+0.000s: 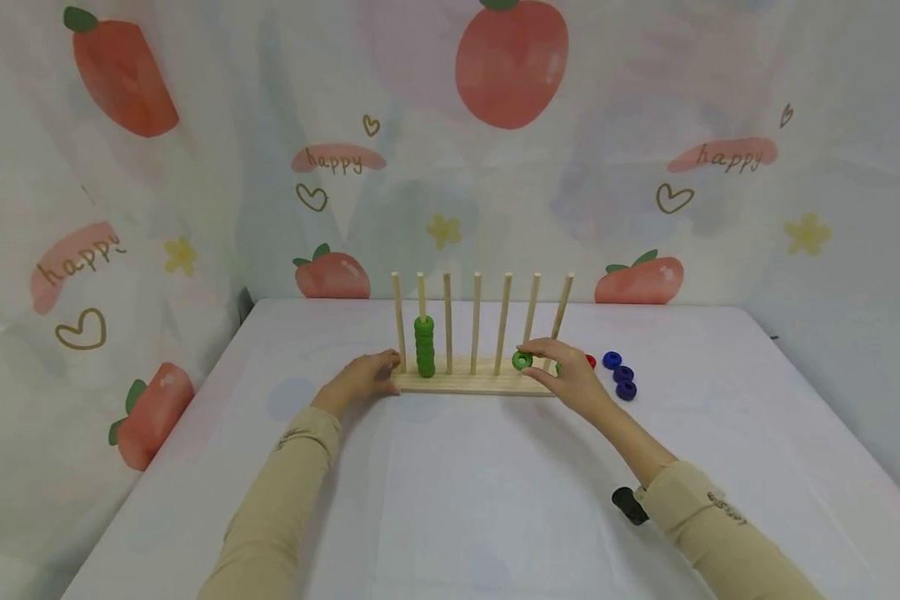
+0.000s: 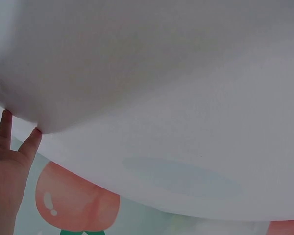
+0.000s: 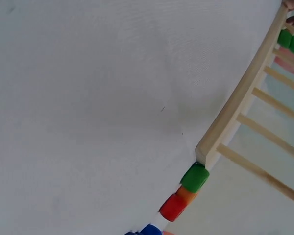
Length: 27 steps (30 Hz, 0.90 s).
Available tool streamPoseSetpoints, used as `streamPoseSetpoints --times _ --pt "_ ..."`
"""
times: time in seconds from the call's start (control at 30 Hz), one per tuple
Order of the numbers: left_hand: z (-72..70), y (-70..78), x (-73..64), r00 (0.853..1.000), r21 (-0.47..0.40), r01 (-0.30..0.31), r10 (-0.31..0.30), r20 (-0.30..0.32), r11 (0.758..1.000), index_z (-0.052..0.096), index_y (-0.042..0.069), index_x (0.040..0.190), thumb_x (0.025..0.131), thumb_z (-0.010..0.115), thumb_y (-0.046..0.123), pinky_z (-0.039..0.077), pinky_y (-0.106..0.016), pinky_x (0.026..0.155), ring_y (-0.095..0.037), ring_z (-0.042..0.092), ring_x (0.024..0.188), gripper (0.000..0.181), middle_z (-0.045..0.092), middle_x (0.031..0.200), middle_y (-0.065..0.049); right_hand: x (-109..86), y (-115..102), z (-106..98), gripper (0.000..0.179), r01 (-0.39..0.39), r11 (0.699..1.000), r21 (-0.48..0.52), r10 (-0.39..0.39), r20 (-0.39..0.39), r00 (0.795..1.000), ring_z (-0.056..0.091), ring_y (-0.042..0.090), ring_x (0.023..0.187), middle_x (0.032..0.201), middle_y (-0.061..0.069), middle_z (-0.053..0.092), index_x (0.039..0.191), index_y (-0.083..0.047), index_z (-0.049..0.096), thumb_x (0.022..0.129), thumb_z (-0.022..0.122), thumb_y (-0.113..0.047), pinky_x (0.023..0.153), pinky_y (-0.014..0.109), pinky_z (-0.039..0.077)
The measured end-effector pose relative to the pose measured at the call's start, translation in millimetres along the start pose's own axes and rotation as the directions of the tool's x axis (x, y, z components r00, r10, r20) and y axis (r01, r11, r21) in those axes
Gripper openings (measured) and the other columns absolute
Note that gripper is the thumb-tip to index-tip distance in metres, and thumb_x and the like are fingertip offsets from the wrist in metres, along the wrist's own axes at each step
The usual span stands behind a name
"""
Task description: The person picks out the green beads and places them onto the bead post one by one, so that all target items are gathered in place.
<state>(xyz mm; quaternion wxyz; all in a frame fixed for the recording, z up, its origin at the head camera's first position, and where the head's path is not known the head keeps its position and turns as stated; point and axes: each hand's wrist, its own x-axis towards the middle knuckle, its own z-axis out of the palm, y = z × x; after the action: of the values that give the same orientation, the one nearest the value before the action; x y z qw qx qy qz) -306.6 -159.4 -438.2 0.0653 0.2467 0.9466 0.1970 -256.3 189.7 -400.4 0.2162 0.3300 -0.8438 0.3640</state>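
A wooden rack [image 1: 465,381] with seven upright pegs stands mid-table. Several green rings [image 1: 424,346] are stacked on its second peg from the left. My left hand [image 1: 363,377] rests against the rack's left end, fingers fairly straight [image 2: 5,147]. My right hand [image 1: 566,379] pinches one green ring [image 1: 522,360] in front of the rack's right part, near the two rightmost pegs. The right wrist view shows the rack's base [image 3: 240,98], with a green ring [image 3: 195,177], an orange ring [image 3: 186,193] and a red ring [image 3: 172,207] lying by its right end.
Loose rings lie on the white table [image 1: 495,500] right of the rack: a red ring [image 1: 590,361] and three blue rings [image 1: 623,374]. A printed cloth backdrop [image 1: 450,167] closes in the table at the back and on both sides.
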Motion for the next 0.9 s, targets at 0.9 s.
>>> streamPoseSetpoints --times 0.9 --pt "0.4 -2.6 0.8 1.000 -0.005 -0.005 0.005 -0.013 1.000 0.051 -0.001 0.131 0.084 0.070 0.025 0.036 -0.048 0.110 -0.039 0.045 0.129 0.057 0.045 0.142 -0.021 49.8 -40 31 0.034 0.070 0.995 0.072 -0.071 0.011 0.997 0.066 0.030 0.094 0.106 0.018 0.067 0.106 0.005 0.066 0.073 0.075 0.005 0.082 0.041 0.056"
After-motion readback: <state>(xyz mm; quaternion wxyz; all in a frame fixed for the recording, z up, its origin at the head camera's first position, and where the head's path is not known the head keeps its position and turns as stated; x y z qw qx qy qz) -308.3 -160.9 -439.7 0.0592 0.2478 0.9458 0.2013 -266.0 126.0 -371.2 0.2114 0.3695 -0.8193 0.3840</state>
